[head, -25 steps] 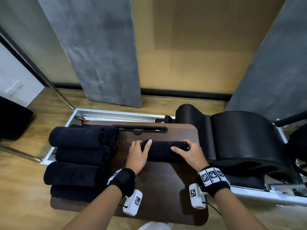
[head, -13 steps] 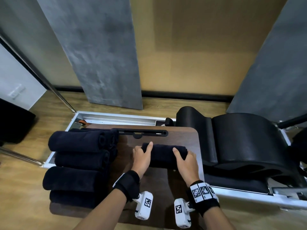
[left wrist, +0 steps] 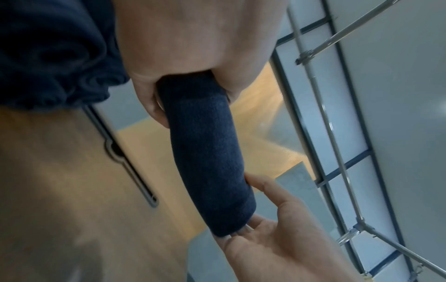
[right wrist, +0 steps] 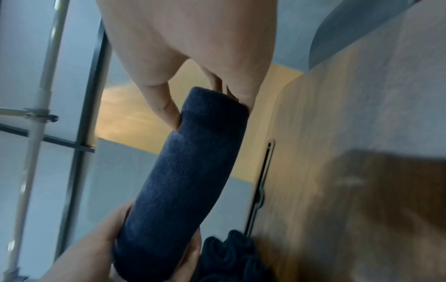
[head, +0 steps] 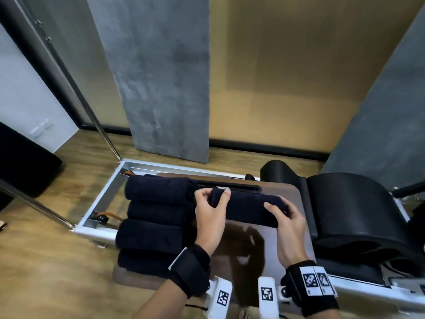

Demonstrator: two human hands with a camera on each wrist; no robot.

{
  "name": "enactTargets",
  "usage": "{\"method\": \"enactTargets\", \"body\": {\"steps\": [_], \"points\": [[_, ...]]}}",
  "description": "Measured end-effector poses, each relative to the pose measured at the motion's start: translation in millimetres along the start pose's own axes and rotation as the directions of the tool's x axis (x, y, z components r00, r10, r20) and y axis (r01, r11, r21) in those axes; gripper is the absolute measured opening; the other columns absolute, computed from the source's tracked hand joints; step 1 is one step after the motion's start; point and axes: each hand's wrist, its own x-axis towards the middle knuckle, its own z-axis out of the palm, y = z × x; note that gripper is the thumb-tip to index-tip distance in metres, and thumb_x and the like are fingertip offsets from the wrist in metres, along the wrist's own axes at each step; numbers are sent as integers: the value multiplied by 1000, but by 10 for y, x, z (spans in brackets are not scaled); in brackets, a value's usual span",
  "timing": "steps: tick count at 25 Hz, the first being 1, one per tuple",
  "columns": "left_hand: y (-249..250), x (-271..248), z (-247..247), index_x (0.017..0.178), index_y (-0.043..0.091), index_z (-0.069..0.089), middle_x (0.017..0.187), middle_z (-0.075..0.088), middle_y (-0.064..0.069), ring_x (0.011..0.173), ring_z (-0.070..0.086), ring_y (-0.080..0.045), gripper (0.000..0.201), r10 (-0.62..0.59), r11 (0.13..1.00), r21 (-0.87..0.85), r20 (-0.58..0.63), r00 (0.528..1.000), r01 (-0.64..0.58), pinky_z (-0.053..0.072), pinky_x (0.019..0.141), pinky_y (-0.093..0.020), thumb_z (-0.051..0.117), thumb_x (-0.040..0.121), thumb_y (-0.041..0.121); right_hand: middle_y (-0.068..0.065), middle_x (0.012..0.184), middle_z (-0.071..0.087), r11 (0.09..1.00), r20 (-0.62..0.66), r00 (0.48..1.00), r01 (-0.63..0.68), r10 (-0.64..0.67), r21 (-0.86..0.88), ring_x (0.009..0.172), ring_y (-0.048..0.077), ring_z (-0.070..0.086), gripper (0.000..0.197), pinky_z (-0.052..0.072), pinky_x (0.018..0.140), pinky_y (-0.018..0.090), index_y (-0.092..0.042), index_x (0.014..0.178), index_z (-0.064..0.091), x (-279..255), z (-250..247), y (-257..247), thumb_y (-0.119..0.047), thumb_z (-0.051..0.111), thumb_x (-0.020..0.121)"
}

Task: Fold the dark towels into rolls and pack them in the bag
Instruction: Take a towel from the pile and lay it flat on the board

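Note:
A rolled dark navy towel (head: 247, 207) (left wrist: 207, 158) (right wrist: 185, 177) hangs lifted above the brown wooden tabletop (head: 250, 247), held at both ends. My left hand (head: 210, 208) (left wrist: 183, 63) grips its left end, thumb and fingers curled round it. At the other end my right hand (head: 285, 223) (right wrist: 193, 57) holds the roll, thumb on top and fingers beneath. Several finished dark rolls (head: 156, 217) lie stacked along the table's left side, touching one another. No bag shows in any view.
A black padded curved seat (head: 358, 212) stands right of the table. A metal frame (head: 101, 203) with slanted poles lies on the wood floor at left. A black slot handle (head: 232, 187) runs along the table's far edge. Grey panels lean against the wall.
Both hands went from pressing the roll on the table to gripping its ends and lifting it off the surface. The head view has moved closer and tilted down.

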Motion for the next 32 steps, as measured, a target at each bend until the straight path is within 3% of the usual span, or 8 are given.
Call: {"method": "enactTargets", "body": {"steps": [9,13,18,24,26,28,30,32], "points": [[243,266,-1748,107,39,61,106,67,25,101,61,12,27,180,984,28,-210,961,-178,46,78,-4,76,90,53,-6,114,78,995,121,988,95,-93,-9,107,8,73,39,58,86,18,-27,121,73,-921,1593,245,-23,87,84],[-57,440,-2106,118,27,64,119,63,11,110,61,-6,36,100,991,116,-238,966,-74,47,93,-25,72,94,53,-8,140,65,956,151,989,50,-6,-288,129,10,60,55,48,114,40,-30,151,50,-1147,1972,656,-40,67,100],[-301,412,-2246,144,40,56,132,66,19,120,62,-2,67,-20,999,-43,-15,1000,20,49,107,-36,50,92,82,-16,150,54,956,124,990,-29,68,-291,137,9,52,72,41,119,45,-45,156,35,-1211,2036,839,-71,52,92],[-252,425,-2315,156,34,43,152,55,6,142,50,-18,75,-34,999,17,33,999,34,42,118,-44,53,93,73,-11,154,52,953,162,982,-46,98,-299,140,12,50,59,39,121,43,-36,158,38,-1234,2106,741,-54,54,103],[-158,352,-2295,160,31,33,163,38,6,149,35,-10,79,84,993,92,-108,991,-74,33,122,-43,53,96,73,-16,157,42,959,133,984,-80,119,-270,145,7,40,65,32,123,34,-33,162,32,-1195,1965,645,-53,54,104],[-43,214,-2220,148,28,45,150,45,9,138,38,-3,65,358,929,189,-241,902,-318,34,115,-35,52,99,70,-20,153,41,966,88,991,-74,99,-248,141,-1,37,64,29,115,24,-31,161,35,-1151,1741,538,-53,54,104],[78,-15,-2028,131,29,57,126,58,17,120,55,-6,41,527,849,154,-190,828,-505,41,100,-24,54,103,59,-19,153,44,970,45,996,-68,80,-234,140,-2,39,58,29,116,24,-30,158,41,-1150,1403,437,-51,52,105],[150,-249,-1754,121,37,61,108,65,16,101,65,-12,24,558,830,24,-6,830,-558,45,86,-14,56,104,54,-11,152,53,968,8,998,-63,67,-241,142,5,46,50,31,123,33,-27,152,50,-1174,1022,347,-47,53,106]]}}
